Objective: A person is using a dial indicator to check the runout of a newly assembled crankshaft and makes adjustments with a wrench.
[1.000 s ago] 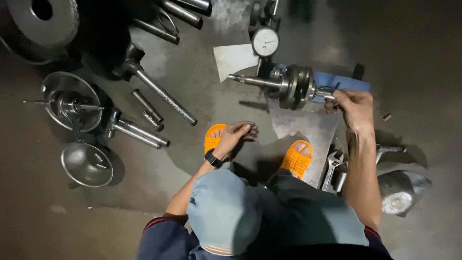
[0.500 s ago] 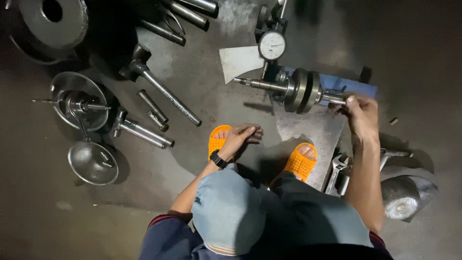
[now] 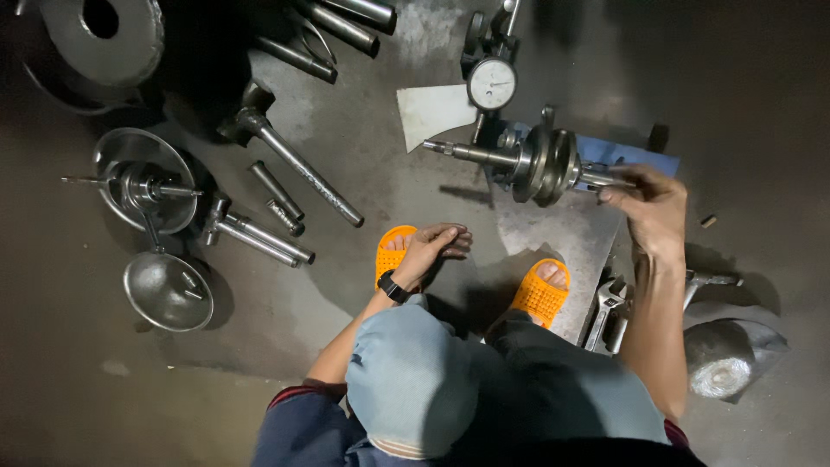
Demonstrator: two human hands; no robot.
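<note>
The right hand (image 3: 650, 207) is closing its fingers on the right end of the crankshaft (image 3: 543, 162), lying in the upper middle with its long axis left-right. The left hand (image 3: 437, 246) is resting open on an orange sandal (image 3: 393, 251), farther away.

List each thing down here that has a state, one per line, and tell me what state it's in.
Crankshaft: lying level on its stand, right end held.
Right hand: grip closed on the crankshaft's right end.
Left hand: open, resting on the orange sandal.
Dial gauge: upright behind the crankshaft; contact unclear.
Metal bowl: upright, small parts inside.
Long shaft: lying flat on floor.
</note>
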